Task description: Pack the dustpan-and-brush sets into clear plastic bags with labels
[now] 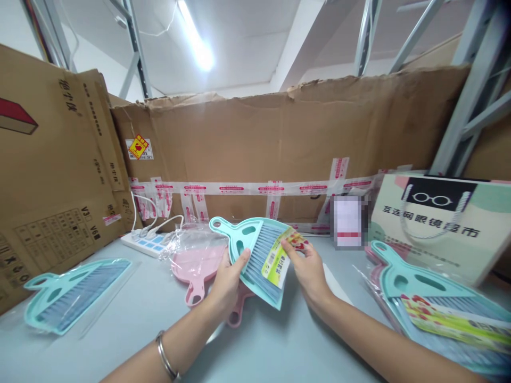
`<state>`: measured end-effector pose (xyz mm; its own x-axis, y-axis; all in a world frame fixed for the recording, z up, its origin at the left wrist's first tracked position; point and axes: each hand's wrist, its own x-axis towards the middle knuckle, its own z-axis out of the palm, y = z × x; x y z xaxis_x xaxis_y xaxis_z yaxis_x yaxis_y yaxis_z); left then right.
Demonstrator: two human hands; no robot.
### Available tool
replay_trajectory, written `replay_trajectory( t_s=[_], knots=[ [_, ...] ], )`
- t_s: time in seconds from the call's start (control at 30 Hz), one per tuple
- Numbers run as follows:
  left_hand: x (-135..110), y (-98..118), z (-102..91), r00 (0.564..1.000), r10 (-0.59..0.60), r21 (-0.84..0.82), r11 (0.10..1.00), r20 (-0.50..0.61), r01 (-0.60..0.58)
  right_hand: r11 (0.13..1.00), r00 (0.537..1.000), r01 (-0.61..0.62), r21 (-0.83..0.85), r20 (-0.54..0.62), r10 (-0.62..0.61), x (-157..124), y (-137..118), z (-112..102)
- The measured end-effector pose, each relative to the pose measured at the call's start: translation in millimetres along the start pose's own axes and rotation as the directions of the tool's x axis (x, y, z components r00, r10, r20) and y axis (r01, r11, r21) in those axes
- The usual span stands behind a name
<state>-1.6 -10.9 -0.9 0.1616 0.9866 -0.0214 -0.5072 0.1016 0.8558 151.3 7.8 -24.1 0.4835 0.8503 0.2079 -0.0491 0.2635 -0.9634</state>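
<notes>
Over the middle of the table I hold a mint-green dustpan [235,230] with a blue-bristled brush [255,263] nested in it, tilted with its handle to the upper left. My left hand [228,279] is closed on the dustpan's near side, thumb on top. A green and yellow printed label card [275,265] lies across the bristles. My right hand [310,271] pinches the card's right end, where it shows red fruit. Beneath and behind my left hand are pink dustpans [198,264], one at least partly in clear plastic.
A bagged mint dustpan set [77,295] lies at left. Several sets with labels are stacked at right [435,284], before a paper carrier bag [439,223]. A white power strip [146,243] stands at back left. Cardboard boxes [239,138] wall off the back and left.
</notes>
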Motion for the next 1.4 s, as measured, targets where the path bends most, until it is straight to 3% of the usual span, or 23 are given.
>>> replay_trajectory(
  t_s=[0.1, 0.23, 0.33, 0.4, 0.47, 0.57, 0.63, 0.7, 0.87, 1.0, 1.07, 1.13, 1.2, 1.27, 1.33, 1.37, 1.4],
  knots=[
    [2, 4, -2.4, 0.998, 0.037, 0.041, 0.999, -0.042, -0.035, 0.973, 0.993, -0.116, 0.197, -0.01, 0.121, 9, 8, -4],
    [5, 9, -5.7, 0.995, 0.009, 0.051, 0.999, -0.1, -0.004, 0.94, 0.972, -0.209, 0.27, -0.046, 0.23, 25, 12, -10],
    [7, 11, -7.8, 0.991, -0.036, 0.044, 0.998, -0.128, 0.042, 0.94, 0.985, -0.163, 0.3, -0.003, 0.172, 34, 0, -15],
    [7, 13, -8.2, 0.991, -0.044, 0.039, 0.998, -0.126, 0.05, 0.964, 0.987, -0.124, 0.237, 0.133, 0.094, 36, -12, -17],
    [6, 15, -7.1, 0.995, -0.052, 0.031, 0.998, -0.087, 0.055, 0.999, 0.931, -0.025, 0.046, 0.365, 0.007, 34, -24, -18],
    [2, 15, -3.1, 0.996, -0.084, 0.034, 0.996, 0.013, 0.083, 0.939, 0.752, 0.278, -0.202, 0.655, -0.082, 24, -36, -18],
    [0, 14, -0.4, 0.991, -0.113, 0.059, 0.992, 0.078, 0.109, 0.857, 0.653, 0.458, -0.237, 0.744, -0.144, 15, -40, -16],
    [-2, 10, 0.7, 0.984, -0.112, 0.085, 0.991, 0.137, 0.101, 0.772, 0.583, 0.585, -0.248, 0.79, -0.187, 8, -39, -13],
    [-2, 1, -3.3, 0.97, -0.088, 0.128, 0.99, 0.226, 0.06, 0.582, 0.529, 0.749, -0.316, 0.814, -0.239, -1, -32, -10],
    [-3, 2, -5.2, 0.964, -0.113, 0.152, 0.985, 0.241, 0.078, 0.502, 0.505, 0.8, -0.329, 0.82, -0.267, 0, -29, -12],
    [-3, 3, -4.2, 0.97, -0.099, 0.173, 0.983, 0.223, 0.061, 0.482, 0.51, 0.806, -0.343, 0.815, -0.274, 0, -29, -14],
    [-3, 6, -2.1, 0.977, -0.093, 0.17, 0.984, 0.194, 0.06, 0.474, 0.552, 0.801, -0.367, 0.759, -0.345, 0, -28, -15],
    [-3, 9, -0.2, 0.982, -0.119, 0.142, 0.985, 0.147, 0.098, 0.504, 0.643, 0.761, -0.408, 0.573, -0.508, 1, -25, -14],
    [-2, 13, 0.6, 0.988, -0.134, 0.094, 0.987, 0.074, 0.127, 0.622, 0.742, 0.664, -0.415, 0.267, -0.615, 2, -22, -12],
    [0, 17, -0.2, 0.994, -0.11, 0.037, 0.993, -0.003, 0.11, 0.824, 0.868, 0.475, -0.309, 0.011, -0.496, 2, -21, -8],
    [0, 18, -1.0, 0.996, -0.089, 0.014, 0.996, -0.032, 0.09, 0.922, 0.939, 0.331, -0.202, -0.026, -0.343, 0, -21, -6],
    [1, 18, -1.8, 0.996, -0.071, -0.001, 0.998, -0.05, 0.071, 0.985, 0.988, 0.151, -0.08, 0.026, -0.15, -2, -22, -4]
  ],
)
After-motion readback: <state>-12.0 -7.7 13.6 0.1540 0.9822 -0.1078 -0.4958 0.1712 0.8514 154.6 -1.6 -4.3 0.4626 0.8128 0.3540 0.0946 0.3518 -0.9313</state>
